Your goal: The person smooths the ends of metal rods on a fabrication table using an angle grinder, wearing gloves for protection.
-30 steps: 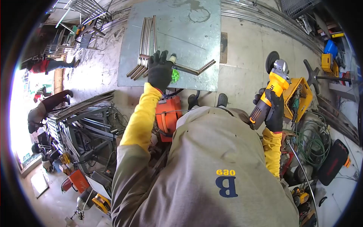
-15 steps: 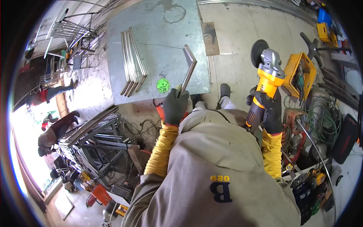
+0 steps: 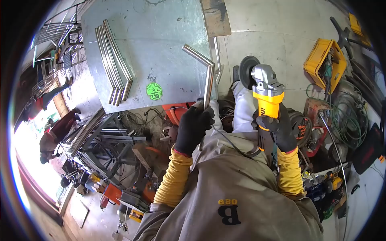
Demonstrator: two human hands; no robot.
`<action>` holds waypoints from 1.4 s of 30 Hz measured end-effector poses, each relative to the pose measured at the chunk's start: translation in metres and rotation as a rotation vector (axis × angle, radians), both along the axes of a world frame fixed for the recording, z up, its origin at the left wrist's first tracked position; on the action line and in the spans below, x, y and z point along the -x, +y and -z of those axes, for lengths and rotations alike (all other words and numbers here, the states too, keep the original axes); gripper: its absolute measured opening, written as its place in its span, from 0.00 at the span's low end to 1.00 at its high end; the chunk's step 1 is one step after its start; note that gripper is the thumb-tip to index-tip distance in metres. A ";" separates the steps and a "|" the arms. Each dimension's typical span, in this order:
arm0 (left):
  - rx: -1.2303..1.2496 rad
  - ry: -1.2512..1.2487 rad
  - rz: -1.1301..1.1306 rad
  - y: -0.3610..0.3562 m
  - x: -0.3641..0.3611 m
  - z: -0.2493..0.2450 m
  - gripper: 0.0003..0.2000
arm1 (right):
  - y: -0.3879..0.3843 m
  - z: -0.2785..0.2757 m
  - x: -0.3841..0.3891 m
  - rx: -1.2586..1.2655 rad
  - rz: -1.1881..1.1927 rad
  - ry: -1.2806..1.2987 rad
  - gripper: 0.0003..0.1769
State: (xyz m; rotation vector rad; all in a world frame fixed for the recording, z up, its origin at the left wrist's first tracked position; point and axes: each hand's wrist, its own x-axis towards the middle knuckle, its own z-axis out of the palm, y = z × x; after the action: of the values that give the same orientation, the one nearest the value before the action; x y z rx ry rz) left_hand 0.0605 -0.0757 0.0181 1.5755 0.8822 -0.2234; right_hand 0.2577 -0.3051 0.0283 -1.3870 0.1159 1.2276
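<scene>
My left hand [image 3: 194,126], in a black glove, is closed around a bent metal tube [image 3: 208,82]. The tube's upper part angles up and left over the table edge, and its lower end shows below my fist. A yellow and grey angle grinder [image 3: 268,96] stands upright in my gloved right hand [image 3: 277,127], fingers wrapped round its body. Its dark round disc [image 3: 246,72] faces left, apart from the tube. On the metal-topped table [image 3: 169,24] lie several similar bent tubes [image 3: 110,60] side by side, near a green round sticker [image 3: 153,91].
A yellow crate [image 3: 325,66] with cables stands at the right, above a coiled green hose [image 3: 348,116]. Metal frames and bars [image 3: 108,148] are piled at lower left. Another person [image 3: 56,138] is by the bright doorway. A power cord [image 3: 229,140] runs across my lap.
The tube in my left hand has come off the tabletop towards me, and I grip it lower. The grinder has moved left, nearer the tube. My view has shifted right.
</scene>
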 end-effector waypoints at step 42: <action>-0.022 0.205 -0.326 -0.030 0.008 0.019 0.08 | 0.024 -0.045 -0.013 0.028 -0.538 -0.230 0.43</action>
State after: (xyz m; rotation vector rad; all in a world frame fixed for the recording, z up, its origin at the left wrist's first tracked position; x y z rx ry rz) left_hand 0.0527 -0.1057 -0.0007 1.4202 1.2901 -0.1431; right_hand 0.2707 -0.2815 0.0738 -1.6312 -0.4276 1.4892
